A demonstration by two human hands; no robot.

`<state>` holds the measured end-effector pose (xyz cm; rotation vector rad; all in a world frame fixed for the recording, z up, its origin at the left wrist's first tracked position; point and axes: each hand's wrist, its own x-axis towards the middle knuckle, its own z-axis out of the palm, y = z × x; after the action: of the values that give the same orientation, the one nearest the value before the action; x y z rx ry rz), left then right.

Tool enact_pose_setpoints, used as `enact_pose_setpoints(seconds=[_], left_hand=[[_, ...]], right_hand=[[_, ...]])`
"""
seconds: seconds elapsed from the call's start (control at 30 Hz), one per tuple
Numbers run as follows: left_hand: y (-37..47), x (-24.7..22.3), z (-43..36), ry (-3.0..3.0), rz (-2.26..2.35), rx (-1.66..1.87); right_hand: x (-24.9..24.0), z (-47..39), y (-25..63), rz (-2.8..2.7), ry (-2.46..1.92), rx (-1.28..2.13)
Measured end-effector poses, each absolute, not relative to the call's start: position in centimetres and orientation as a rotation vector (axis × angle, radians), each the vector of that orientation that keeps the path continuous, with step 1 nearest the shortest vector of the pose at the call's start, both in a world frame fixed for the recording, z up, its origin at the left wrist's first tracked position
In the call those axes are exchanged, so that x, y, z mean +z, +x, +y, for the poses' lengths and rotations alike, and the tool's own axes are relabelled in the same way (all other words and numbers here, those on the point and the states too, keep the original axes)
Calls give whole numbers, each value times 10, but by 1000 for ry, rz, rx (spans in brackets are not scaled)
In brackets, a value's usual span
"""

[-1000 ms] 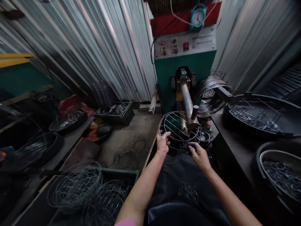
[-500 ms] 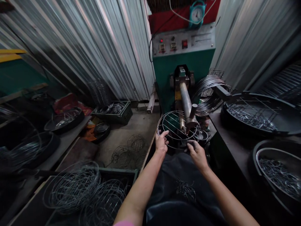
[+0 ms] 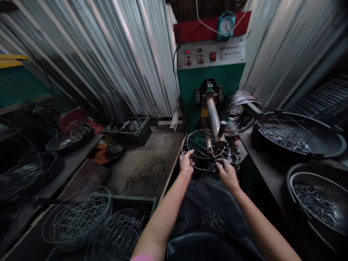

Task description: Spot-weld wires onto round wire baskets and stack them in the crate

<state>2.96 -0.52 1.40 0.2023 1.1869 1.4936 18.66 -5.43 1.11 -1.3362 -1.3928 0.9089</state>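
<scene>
A round wire rack (image 3: 188, 144) with two rings and thin cross bars is held almost level below the welding machine's electrodes (image 3: 213, 150). My left hand (image 3: 187, 163) is closed on the rack's left rim, with the thumb on top. At the near right rim, the fingers of my right hand (image 3: 226, 173) are pinched together close under the electrode tip. Whether they grip the rim or a small wire piece, I cannot make out. Several small bent wire pieces (image 3: 212, 218) lie on the dark apron (image 3: 195, 203) over my lap.
The green welding machine (image 3: 187, 81) stands ahead, with a wire coil (image 3: 239, 108) beside it. On the right are a wide black pan (image 3: 326, 139) and a bowl (image 3: 292, 185) holding wire pieces. Wire racks (image 3: 78, 217) fill a crate (image 3: 136, 198) at left.
The view has shifted slightly, so the machine appears a little lower. Both hands stay at the rack's rim in nearly the same places, and the rack's cross bars look less distinct.
</scene>
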Motion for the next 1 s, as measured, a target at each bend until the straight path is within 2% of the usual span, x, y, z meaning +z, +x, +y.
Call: enact_pose_setpoints(seconds=[0.27,0.47,0.63,0.83,1.0], left_hand=[[29,8,4,163,1214,1497],[31,9,-1,141,1209,1501],[36,10,-6,86,1214,1568],[45,10,-24,69,1243,1625],[13,9,-29,156,1345,1405]], right_hand=[[6,-43,185,-1340,-1327,957],[-8,-68,203,-1135,-1286,972],[-43,-101,244,-1098,-1446,1066],[-100,-146,269,-1438,-1704,947],[-125,-163,280,-1632,-1636,926]])
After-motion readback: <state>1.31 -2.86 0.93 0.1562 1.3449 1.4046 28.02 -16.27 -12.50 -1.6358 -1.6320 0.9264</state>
